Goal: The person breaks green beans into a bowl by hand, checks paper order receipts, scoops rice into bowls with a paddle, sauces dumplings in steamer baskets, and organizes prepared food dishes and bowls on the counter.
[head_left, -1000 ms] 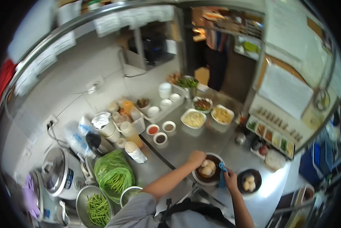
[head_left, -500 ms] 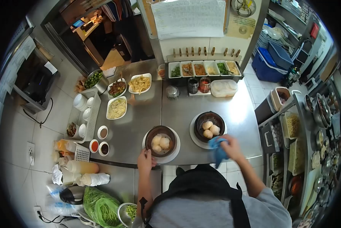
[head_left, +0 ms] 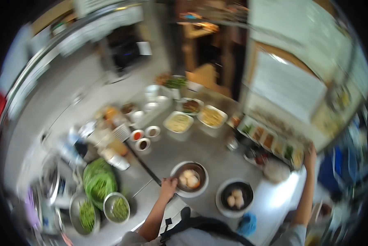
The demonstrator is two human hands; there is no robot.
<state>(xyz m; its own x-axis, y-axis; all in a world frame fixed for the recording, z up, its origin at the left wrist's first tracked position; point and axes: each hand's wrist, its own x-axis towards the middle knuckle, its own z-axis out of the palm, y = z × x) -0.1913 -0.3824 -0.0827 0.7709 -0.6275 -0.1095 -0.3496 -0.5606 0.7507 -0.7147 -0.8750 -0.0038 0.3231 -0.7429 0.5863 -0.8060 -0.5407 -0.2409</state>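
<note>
My left hand (head_left: 168, 187) is at the left rim of a white plate (head_left: 205, 189), its fingers closed at the edge. On that plate sits a round brown steamer basket (head_left: 197, 167) with several pale dumplings (head_left: 189, 179). To the right, a second white plate (head_left: 220, 206) carries a darker steamer basket (head_left: 248, 189) with several dumplings (head_left: 235, 198). My right hand (head_left: 310, 155) is stretched out to the right end of the row of topping containers (head_left: 269, 142); motion blur hides its fingers. A blue cloth (head_left: 247, 224) lies near the counter's front edge.
Bowls of food (head_left: 178, 122) stand at the back of the steel counter (head_left: 167, 147), and small sauce cups (head_left: 143, 144) at its left. Left of my arm are a green bag of vegetables (head_left: 100, 180) and metal bowls (head_left: 117, 208). A lidded container (head_left: 276, 171) stands before the toppings.
My right hand has let go of the blue cloth and reached forward to the topping containers. My left hand stays at the plate. The view has turned left and is blurred.
</note>
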